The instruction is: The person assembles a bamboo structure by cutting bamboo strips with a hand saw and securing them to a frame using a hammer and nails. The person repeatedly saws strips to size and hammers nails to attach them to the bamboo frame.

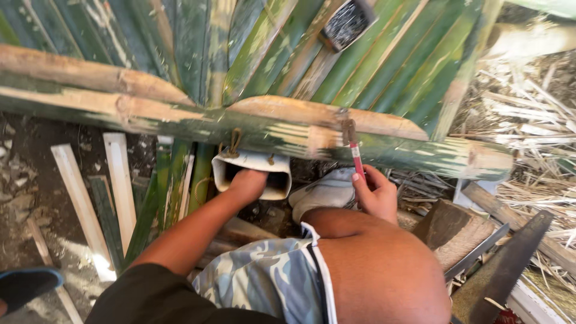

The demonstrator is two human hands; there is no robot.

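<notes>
My left hand [248, 183] reaches into a small white container [281, 175] tied by cord to a horizontal green bamboo rail [180, 120]. Its fingers are hidden inside the container. My right hand [377, 195] grips a thin red-handled tool [356, 157] and holds it upright. The tool's dark metal head [348, 129] rests against the same rail, just right of the container. Green split bamboo strips [372, 60] fan out beyond the rail. My bent knee in camouflage shorts [270, 276] fills the foreground.
A long dark blade [510, 264] and a wooden block [450, 231] lie at the lower right. Dry bamboo shavings [534, 120] pile up on the right. Pale cut slats [120, 180] lie on the dirt at left. A brush [348, 23] rests on the strips.
</notes>
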